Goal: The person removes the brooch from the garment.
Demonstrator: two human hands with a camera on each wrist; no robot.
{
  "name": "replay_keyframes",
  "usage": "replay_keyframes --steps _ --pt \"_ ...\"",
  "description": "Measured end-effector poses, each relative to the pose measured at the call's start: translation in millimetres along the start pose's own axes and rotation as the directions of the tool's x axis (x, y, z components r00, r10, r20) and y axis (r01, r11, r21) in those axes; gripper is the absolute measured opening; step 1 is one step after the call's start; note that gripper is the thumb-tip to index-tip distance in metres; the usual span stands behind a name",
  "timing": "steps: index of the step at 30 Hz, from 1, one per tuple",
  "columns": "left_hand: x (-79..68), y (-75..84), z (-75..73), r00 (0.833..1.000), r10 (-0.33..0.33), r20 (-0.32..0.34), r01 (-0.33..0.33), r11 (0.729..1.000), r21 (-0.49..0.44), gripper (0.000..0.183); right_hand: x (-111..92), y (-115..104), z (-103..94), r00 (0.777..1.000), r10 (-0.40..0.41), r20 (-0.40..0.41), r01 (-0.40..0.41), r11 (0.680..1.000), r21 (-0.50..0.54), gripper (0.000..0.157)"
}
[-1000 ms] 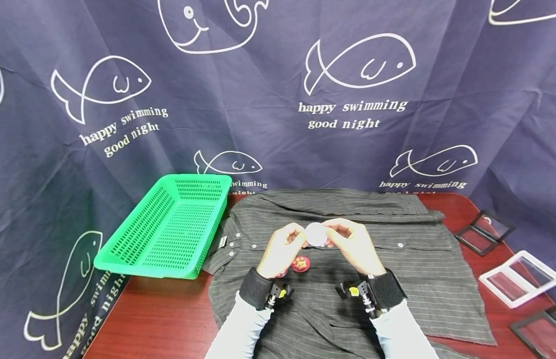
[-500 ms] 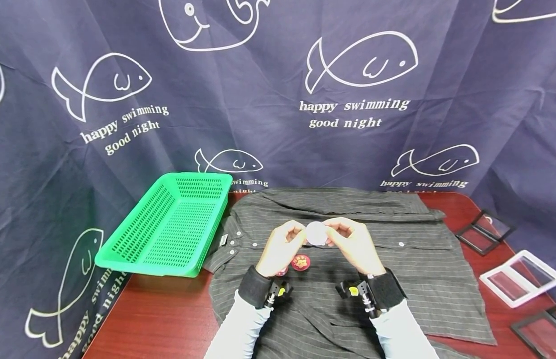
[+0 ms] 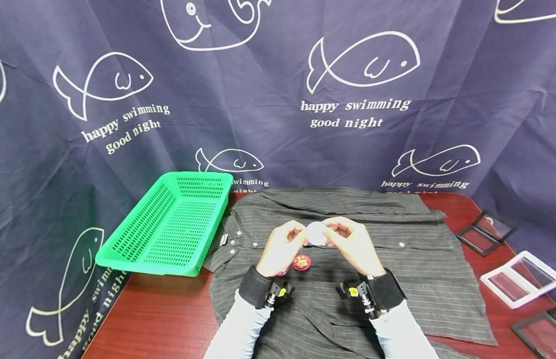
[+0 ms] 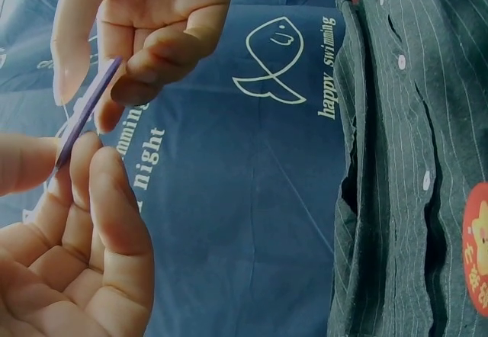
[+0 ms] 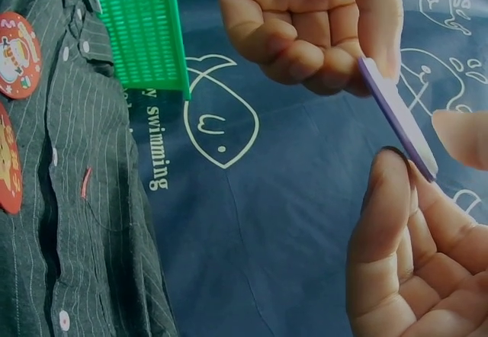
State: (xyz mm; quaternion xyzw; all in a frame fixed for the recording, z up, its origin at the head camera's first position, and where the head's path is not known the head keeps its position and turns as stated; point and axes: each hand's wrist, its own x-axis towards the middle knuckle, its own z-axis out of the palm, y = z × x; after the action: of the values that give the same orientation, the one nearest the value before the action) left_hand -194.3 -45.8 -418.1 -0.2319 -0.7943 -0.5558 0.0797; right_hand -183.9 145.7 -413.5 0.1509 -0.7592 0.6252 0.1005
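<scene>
Between the two hands, above a dark striped shirt (image 3: 421,279), is a thin round disc (image 3: 317,234) with a white face and a purple edge. My left hand (image 3: 280,249) pinches its left edge, thumb against the white face and fingers behind. On the opposite edge, my right hand (image 3: 354,244) holds the disc with its thumb at the white face and fingertips behind it. The right wrist view shows the disc (image 5: 396,120) nearly edge-on, the right thumb close to its face. A red round badge with a yellow star (image 3: 301,263) lies on the shirt below.
A second red badge (image 5: 17,55) lies beside the star badge, partly hidden by the left wrist in the head view. The green basket (image 3: 179,234) stands at left. On the right are a white frame (image 3: 502,294) and dark frames (image 3: 473,241) on the red table (image 3: 166,309).
The head view has shifted very slightly. Both hands stay around the disc, with only slight finger movement.
</scene>
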Motion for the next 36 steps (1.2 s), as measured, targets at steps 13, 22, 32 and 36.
replay_keyframes --steps 13,22,32,36 --pt "-2.1 17.8 -1.5 0.999 0.038 0.006 -0.037 0.999 -0.004 0.012 -1 0 4.2 0.999 0.014 0.037 -0.014 1.0 -0.021 0.017" --pt "0.1 -4.7 4.2 0.998 0.056 -0.007 -0.056 0.998 -0.026 0.013 -2 1 3.6 0.998 -0.022 0.053 0.024 0.999 -0.044 0.013" --pt "-2.3 -4.1 4.1 0.998 0.063 -0.006 -0.063 0.998 0.005 0.015 -4 3 4.2 0.998 -0.019 0.06 0.023 0.997 -0.077 0.013" --pt "-3.0 -4.3 4.7 0.998 0.059 0.001 -0.059 0.998 -0.006 0.015 -5 2 5.1 0.998 -0.02 0.066 0.026 0.996 -0.082 0.014"
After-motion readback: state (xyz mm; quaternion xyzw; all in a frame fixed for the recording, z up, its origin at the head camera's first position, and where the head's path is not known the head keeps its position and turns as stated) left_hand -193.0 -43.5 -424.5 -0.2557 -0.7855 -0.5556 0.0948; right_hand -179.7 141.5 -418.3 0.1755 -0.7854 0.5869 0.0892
